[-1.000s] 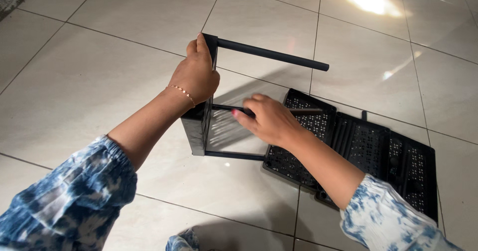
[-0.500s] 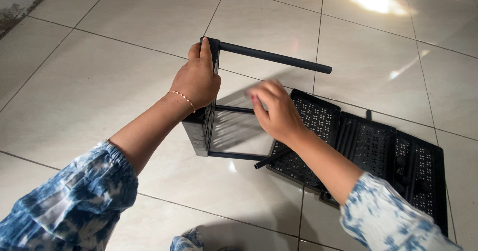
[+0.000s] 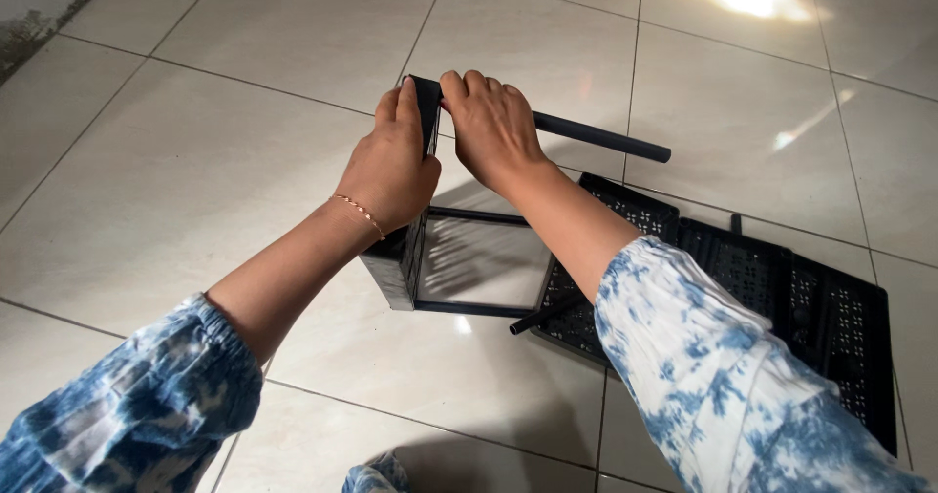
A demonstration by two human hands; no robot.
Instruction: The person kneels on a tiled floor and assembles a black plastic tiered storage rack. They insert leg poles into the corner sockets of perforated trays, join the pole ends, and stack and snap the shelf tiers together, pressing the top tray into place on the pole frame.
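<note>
A black plastic shelf panel stands on edge on the tiled floor, with black rods sticking out of it to the right. My left hand grips the panel's top edge from the left. My right hand is closed over the top corner where the upper black rod joins the panel. Two lower rods run out near the floor. A loose black rod lies beside my right forearm, its end on the floor.
A stack of flat black perforated shelf panels lies on the floor to the right, partly under my right arm. Glossy white floor tiles surround everything. A strip of wall base shows at the top left.
My right hand has lifted from the lower middle rod up to the panel's top corner, beside my left hand. The loose rod now lies by the flat panels.
</note>
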